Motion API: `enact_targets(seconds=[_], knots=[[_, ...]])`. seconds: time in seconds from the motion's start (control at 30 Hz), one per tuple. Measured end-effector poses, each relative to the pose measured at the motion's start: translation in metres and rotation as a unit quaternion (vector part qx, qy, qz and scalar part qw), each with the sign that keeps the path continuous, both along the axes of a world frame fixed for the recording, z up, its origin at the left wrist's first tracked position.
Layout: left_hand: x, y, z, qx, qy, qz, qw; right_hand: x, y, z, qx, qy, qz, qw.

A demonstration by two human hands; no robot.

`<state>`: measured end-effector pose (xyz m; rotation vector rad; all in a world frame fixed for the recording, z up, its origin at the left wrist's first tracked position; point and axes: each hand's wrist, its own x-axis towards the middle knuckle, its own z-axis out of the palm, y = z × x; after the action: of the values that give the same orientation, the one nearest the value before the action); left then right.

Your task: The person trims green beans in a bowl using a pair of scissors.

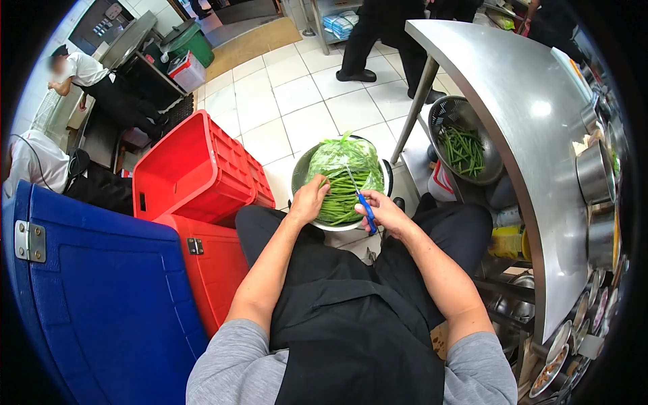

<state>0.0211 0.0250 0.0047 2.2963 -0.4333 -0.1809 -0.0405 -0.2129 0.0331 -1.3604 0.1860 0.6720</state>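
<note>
Round metal bowl (301, 174) at wearer's 12 o'clock. In it: translucent green plastic bag (345, 154) at 12, long green beans (337, 208) at 6. Left hand (310, 201) at 8, on beans, grip unclear. Right hand (383, 212) at 4, gripping blue-handled steel scissors (365, 206).

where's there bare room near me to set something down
The steel table has a broad bare stretch between its left edge and the pots lining its right side. Floor tiles lie open between the red crate, the bowl and a person's shoe. The bowl is crowded: beans, plastic bag, scissors, left hand and right hand.
</note>
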Motion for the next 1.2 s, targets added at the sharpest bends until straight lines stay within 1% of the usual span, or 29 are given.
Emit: enact_targets(seconds=[0.07,0.1,0.2,0.27,0.4,0.53,0.63,0.7,0.73,0.77,0.8,0.83,0.87,0.93,0.97,1.0,1.07,1.2], knots=[[0.000,0.002,0.000,-0.064,0.015,0.033,0.997,0.000,0.001,0.002,-0.013,-0.005,0.005,1.000],[-0.001,0.002,0.001,-0.074,0.005,0.032,0.997,-0.001,0.001,0.002,-0.003,-0.007,0.002,1.000],[-0.006,-0.001,0.003,-0.073,0.015,0.033,0.997,-0.002,0.000,-0.002,0.018,-0.009,0.005,1.000],[-0.007,-0.004,0.004,-0.070,0.011,0.024,0.997,-0.003,0.001,-0.003,0.064,-0.008,0.003,0.998],[-0.010,-0.006,0.007,-0.049,0.000,0.008,0.999,-0.003,0.001,-0.001,0.071,-0.015,0.004,0.997],[-0.011,-0.006,0.007,-0.054,0.001,0.006,0.999,-0.005,0.004,0.000,0.073,-0.033,0.009,0.997],[-0.010,-0.006,0.004,-0.051,-0.029,-0.002,0.998,-0.006,0.004,-0.001,0.072,-0.041,0.012,0.996],[-0.008,-0.007,0.004,-0.167,0.094,0.045,0.980,-0.006,0.003,0.001,0.072,-0.038,0.011,0.997],[-0.006,-0.007,0.002,-0.167,0.094,0.045,0.980,-0.005,0.003,0.003,0.061,-0.020,0.022,0.998],[-0.004,-0.006,-0.002,-0.296,0.140,0.066,0.943,-0.005,0.003,0.004,0.050,-0.002,0.033,0.998],[-0.003,-0.005,-0.002,-0.419,0.183,0.086,0.885,-0.005,0.003,0.003,0.051,-0.002,0.033,0.998],[-0.004,-0.008,-0.004,-0.512,0.185,0.104,0.832,-0.005,0.003,0.000,0.065,0.012,0.032,0.997],[-0.004,-0.008,-0.005,-0.512,0.185,0.105,0.833,-0.005,0.003,-0.003,0.079,0.025,0.032,0.996],[-0.006,-0.009,-0.008,-0.649,0.231,0.137,0.712,-0.007,0.005,-0.006,0.082,0.021,0.037,0.996],[-0.007,-0.008,-0.010,-0.669,0.250,0.149,0.684,-0.007,0.005,-0.006,0.084,0.018,0.041,0.995],[-0.009,-0.010,-0.010,-0.669,0.251,0.149,0.684,-0.007,0.005,-0.006,0.084,0.018,0.040,0.995],[-0.013,-0.013,-0.009,-0.695,0.264,0.143,0.653,-0.008,0.006,-0.004,0.087,0.019,0.051,0.995],[-0.017,-0.022,-0.002,-0.704,0.249,0.148,0.648,-0.008,0.006,-0.002,0.094,0.025,0.059,0.994]])
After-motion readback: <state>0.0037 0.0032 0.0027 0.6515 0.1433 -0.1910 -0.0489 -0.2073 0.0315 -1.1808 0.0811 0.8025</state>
